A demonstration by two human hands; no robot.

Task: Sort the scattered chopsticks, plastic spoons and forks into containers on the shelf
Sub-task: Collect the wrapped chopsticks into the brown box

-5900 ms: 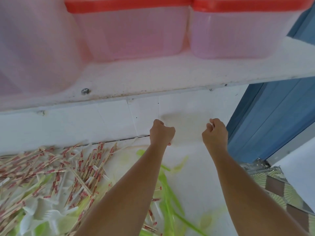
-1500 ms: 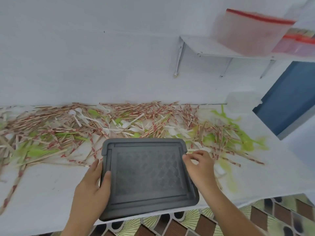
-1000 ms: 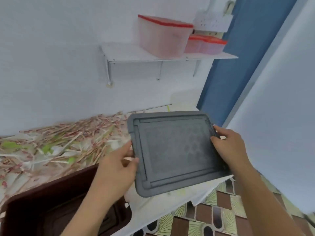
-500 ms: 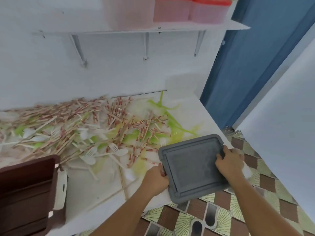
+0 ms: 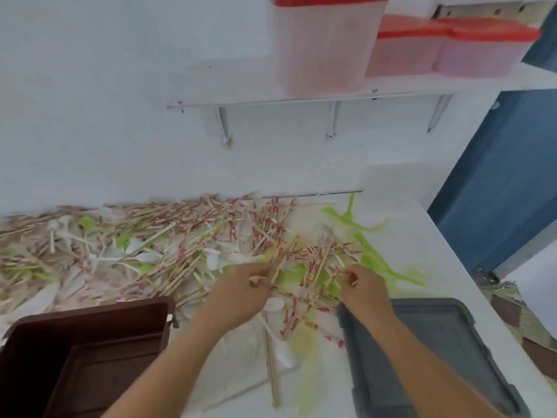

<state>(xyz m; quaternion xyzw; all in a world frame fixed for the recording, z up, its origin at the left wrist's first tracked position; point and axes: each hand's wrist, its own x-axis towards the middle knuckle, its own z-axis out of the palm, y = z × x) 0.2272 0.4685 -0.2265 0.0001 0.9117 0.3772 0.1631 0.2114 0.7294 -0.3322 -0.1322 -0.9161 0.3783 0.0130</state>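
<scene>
Wrapped chopsticks (image 5: 193, 236), white plastic spoons and forks (image 5: 144, 256) and green plastic cutlery (image 5: 361, 233) lie in a long heap across the white counter (image 5: 401, 248). My left hand (image 5: 244, 285) and my right hand (image 5: 363, 285) both reach into the right part of the heap, fingers curled among the chopsticks. Whether either hand has closed on any pieces is unclear through blur. A tall clear container (image 5: 322, 43) and two low pink containers (image 5: 449, 46), all with red lids, stand on the wall shelf (image 5: 271, 99) above.
A dark brown bin (image 5: 84, 357) sits at the counter's front left. A grey tray (image 5: 437, 351) lies flat at the front right, under my right forearm. A blue door (image 5: 500, 182) and patterned floor tiles (image 5: 512, 315) lie to the right.
Both hands held the grey tray at the counter's right edge. The tray now rests on the counter and both hands have moved forward into the chopstick heap.
</scene>
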